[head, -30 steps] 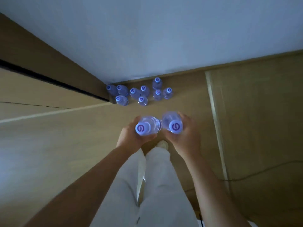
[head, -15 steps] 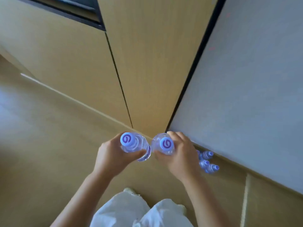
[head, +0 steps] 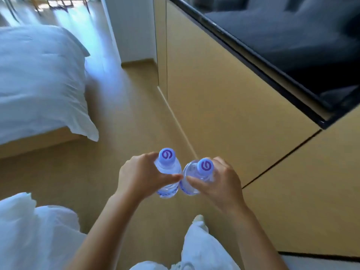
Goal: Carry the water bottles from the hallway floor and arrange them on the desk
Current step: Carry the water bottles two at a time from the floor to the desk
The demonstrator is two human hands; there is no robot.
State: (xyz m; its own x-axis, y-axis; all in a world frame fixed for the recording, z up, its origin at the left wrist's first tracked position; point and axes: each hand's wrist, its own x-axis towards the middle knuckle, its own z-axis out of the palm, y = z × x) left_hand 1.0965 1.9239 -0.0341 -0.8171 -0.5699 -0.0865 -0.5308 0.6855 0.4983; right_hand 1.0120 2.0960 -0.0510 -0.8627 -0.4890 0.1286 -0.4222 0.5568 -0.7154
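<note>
You can read no words or numbers; only a purple swirl mark sits on the left bottle cap (head: 166,155) and the right bottle cap (head: 205,166).

Head-worn view, forward and downward.

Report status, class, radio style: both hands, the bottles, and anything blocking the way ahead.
Left hand grips one water bottle; right hand grips the other bottle. Both upright, sides touching. Bed to the left, floor ahead open. Desk not in view.
</note>
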